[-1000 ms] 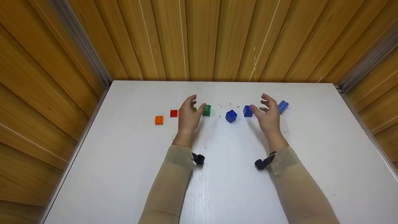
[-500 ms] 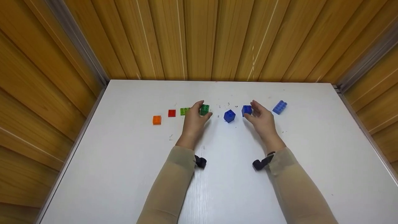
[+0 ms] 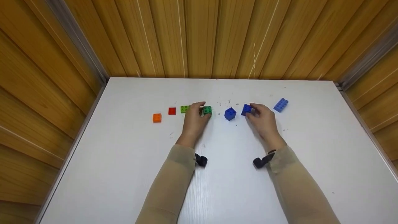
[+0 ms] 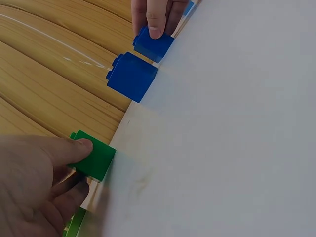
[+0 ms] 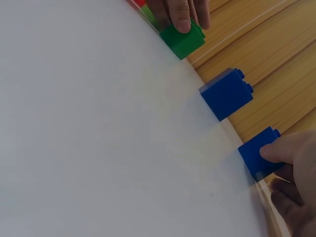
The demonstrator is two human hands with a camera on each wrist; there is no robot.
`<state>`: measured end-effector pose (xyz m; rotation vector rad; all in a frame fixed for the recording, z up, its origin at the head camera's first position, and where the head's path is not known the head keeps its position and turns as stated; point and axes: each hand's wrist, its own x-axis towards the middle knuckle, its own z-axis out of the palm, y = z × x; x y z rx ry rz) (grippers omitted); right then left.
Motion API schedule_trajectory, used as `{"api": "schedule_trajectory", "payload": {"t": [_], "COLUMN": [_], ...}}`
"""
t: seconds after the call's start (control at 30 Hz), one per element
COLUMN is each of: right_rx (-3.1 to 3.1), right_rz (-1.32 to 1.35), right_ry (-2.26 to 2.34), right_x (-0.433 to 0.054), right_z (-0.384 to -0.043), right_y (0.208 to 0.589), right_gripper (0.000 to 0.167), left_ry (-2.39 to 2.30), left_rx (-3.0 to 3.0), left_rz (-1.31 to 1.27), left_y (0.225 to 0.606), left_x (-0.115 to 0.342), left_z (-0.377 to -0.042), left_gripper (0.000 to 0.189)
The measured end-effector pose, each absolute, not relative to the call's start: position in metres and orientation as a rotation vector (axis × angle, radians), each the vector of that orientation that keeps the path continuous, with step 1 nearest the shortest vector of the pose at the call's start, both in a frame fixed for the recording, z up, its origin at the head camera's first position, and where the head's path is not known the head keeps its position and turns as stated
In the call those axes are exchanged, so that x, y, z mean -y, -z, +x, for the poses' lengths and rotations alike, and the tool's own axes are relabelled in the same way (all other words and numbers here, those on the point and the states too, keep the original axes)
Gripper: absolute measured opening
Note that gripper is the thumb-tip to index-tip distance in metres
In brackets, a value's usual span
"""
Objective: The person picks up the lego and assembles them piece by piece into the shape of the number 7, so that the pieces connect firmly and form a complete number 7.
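My left hand point(image 3: 194, 119) pinches a green toy building brick point(image 3: 207, 110), its thumb across the near face in the left wrist view. With thumb and fingers, my right hand point(image 3: 263, 119) pinches a blue building brick point(image 3: 246, 109); in the right wrist view the thumb lies on that brick's face point(image 5: 256, 153). Between the hands a second blue brick point(image 3: 230, 114) stands untouched, turned cornerwise to me. Just left of my left hand is a lime green brick point(image 3: 184, 109), partly hidden behind the fingers.
A red brick point(image 3: 172, 111) and an orange brick point(image 3: 157, 118) lie farther left on the white table point(image 3: 230, 186). Right of my right hand lies a longer, lighter blue brick point(image 3: 281, 105). A wood-panelled wall point(image 3: 199, 37) rises behind the table's far edge.
My left hand has moved right onto the green brick and taken hold of it, uncovering the lime green one. My right hand has moved left and gripped the blue brick, which now sits slightly turned.
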<state>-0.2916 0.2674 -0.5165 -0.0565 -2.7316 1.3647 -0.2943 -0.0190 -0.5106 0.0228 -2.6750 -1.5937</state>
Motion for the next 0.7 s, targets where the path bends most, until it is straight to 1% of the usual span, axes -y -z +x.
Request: {"api": "schedule_trajectory", "payload": {"t": [0.23, 0.7], "right_rx": [2.736, 2.542], "right_rz": [-0.075, -0.022], "right_ry": [-1.282, -1.413], "right_x": [-0.2671, -0.2630], "right_z": [-0.2890, -0.2864], "right_y": [0.5161, 0.5168], "right_gripper": [0.049, 0.047], "left_ry": [1.603, 1.658], "left_rx": [2.698, 2.644], "left_rz": [0.002, 0.005], "left_y": [0.5122, 0.5146], "left_x": [0.0209, 0.0238], "left_z": [-0.2928, -0.2872], "left_gripper": [0.053, 0.042]}}
